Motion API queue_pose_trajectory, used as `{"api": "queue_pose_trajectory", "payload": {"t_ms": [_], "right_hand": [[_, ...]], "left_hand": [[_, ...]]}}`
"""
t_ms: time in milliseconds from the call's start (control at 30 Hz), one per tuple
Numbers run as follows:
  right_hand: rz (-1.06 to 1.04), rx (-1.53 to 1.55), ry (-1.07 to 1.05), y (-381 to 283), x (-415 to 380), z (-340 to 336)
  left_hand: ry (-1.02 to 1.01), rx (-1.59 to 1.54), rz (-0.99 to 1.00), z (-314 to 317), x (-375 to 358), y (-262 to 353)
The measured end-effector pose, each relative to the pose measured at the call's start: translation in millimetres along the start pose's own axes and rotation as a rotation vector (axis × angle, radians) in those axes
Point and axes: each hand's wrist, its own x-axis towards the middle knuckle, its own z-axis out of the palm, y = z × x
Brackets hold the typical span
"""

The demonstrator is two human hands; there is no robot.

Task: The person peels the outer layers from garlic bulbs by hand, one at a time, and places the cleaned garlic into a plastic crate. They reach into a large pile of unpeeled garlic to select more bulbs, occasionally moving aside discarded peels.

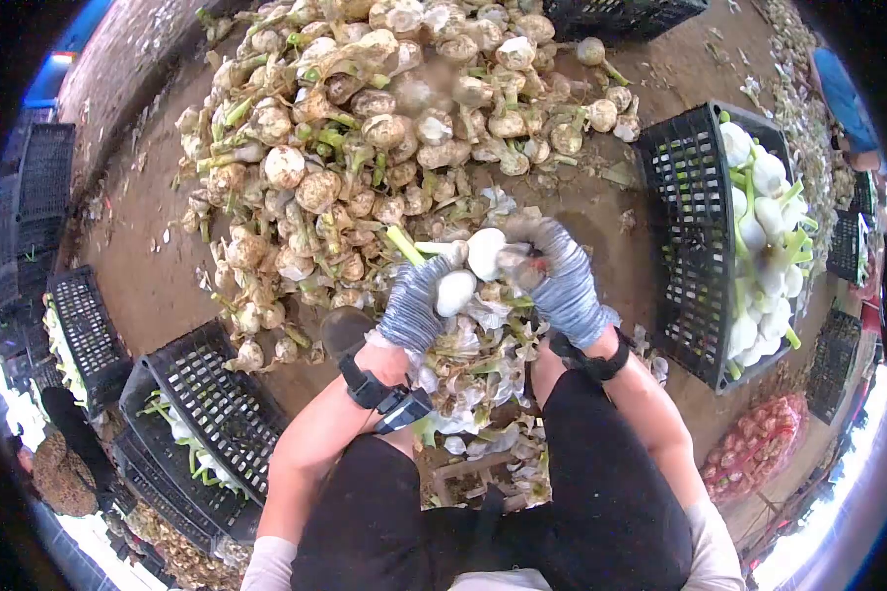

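Note:
My left hand point(414, 300), in a grey striped glove, is closed on two peeled white garlic bulbs with green stems. The lower garlic bulb point(455, 293) sits against the palm side, and the upper garlic bulb point(486, 253) sticks out toward the other hand. My right hand point(560, 281), in a matching glove, is curled right beside the upper bulb. Its fingertips are blurred, and a small dark and reddish thing between them is too smeared to name. In front lies a big heap of unpeeled garlic point(365, 148) with dry, dirty skins and stems.
A black crate point(685, 246) of cleaned garlic point(769, 227) stands tilted at right. Further crates point(217, 404) stand at left. A red mesh sack point(756, 448) lies at lower right. Peeled skins point(468, 360) pile up between my knees. A person's blue sleeve point(843, 98) shows at far right.

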Motion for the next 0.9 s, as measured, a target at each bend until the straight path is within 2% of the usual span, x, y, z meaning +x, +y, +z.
{"api": "queue_pose_trajectory", "payload": {"t_ms": [33,100,133,167,233,300,333,367,400,467,500,533,600,667,700,767,800,867,900], "right_hand": [[0.001,0.004,0.004,-1.1,1.3,-1.5],[0.269,0.114,0.039,1.5,10.9,-7.2],[0.39,-0.025,-0.091,26.1,14.7,-17.1],[0.382,-0.02,-0.094,45.5,9.7,-20.4],[-0.058,-0.558,-0.174,62.3,-3.2,-17.3],[-0.087,-0.446,-0.095,53.1,-8.3,-12.2],[0.166,0.097,-0.114,41.8,-7.7,-8.3],[0.274,0.428,-0.145,27.4,-5.6,-6.4],[0.399,0.751,-0.145,13.2,-2.9,-4.5],[0.407,1.052,-0.136,15.2,-0.2,6.5],[0.414,1.25,-0.109,37.2,-2.9,9.0],[0.31,0.949,-0.11,42.8,-5.9,-1.3],[0.27,0.747,-0.123,31.3,-9.2,-34.9],[0.336,0.895,-0.069,12.2,-9.3,-78.0],[0.517,1.338,0.046,4.3,-7.9,-101.9],[0.267,1.18,0.244,0.0,-8.6,-159.7],[0.18,1.129,0.352,3.0,-10.3,-193.3],[-0.064,0.851,0.596,-19.7,-1.8,-243.5],[-0.162,0.672,0.711,-32.7,6.6,-263.9]], "left_hand": [[0.037,0.13,0.03,-4.7,0.4,-1.2],[-0.019,0.02,0.033,-10.4,0.8,-0.5],[-0.066,-0.065,-0.009,-10.2,-0.3,3.5],[-0.111,-0.149,-0.046,-10.6,-0.6,7.7],[-0.122,-0.191,-0.1,-8.3,3.2,10.8],[0.002,-0.143,-0.011,5.6,5.6,9.6],[0.031,0.029,0.055,9.1,4.1,9.8],[0.008,0.027,0.04,16.0,0.9,9.1],[-0.058,0.209,0.11,28.5,-5.7,8.7],[-0.212,0.447,0.178,64.4,-18.8,5.0],[-0.281,0.467,0.333,63.6,-16.2,-9.0],[-0.346,0.518,0.321,68.3,-22.0,-10.1],[-0.429,0.571,0.31,71.8,-26.0,-7.5],[-0.367,0.678,0.366,71.4,-24.1,-4.7],[-0.326,0.654,0.412,68.7,-20.8,-7.5],[-0.194,1.363,0.653,32.5,8.5,-8.8],[-0.198,1.36,0.664,21.4,15.9,-9.5],[-0.181,2.189,0.83,-0.3,24.4,-16.2],[-0.176,2.184,0.843,-19.8,31.7,-28.9]]}}
